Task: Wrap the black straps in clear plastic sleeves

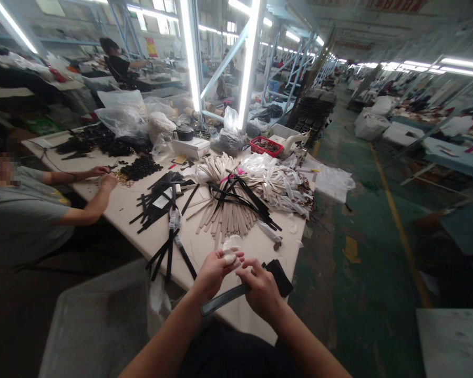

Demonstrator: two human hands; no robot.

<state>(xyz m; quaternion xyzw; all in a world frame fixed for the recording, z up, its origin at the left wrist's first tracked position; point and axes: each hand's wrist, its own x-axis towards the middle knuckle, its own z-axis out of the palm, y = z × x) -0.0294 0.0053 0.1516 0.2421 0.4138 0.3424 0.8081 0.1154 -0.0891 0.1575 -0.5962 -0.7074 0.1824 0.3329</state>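
Observation:
My left hand (212, 273) is near the table's front corner, its fingers curled around something small and whitish that I cannot make out. White wrapping (229, 260) shows at its thumb, and a thin whitish film piece (232, 243) lies just beyond the fingertips. Beside it, my right hand (262, 291) is closed on a dark grey strap (224, 301), whose free end points left across the table edge. Black flat pieces (279, 277) lie behind my right hand. Ahead is a fanned pile of beige strips (230, 215) with black straps (246, 194) draped over it.
On the left, a co-worker's hands (107, 177) handle small parts near a black heap (140, 167). Black strips (157, 197) lie left of the beige pile. A red basket (266, 147), a white box (191, 148) and plastic bags (122, 113) stand farther back. The green aisle floor (347, 210) runs along the right.

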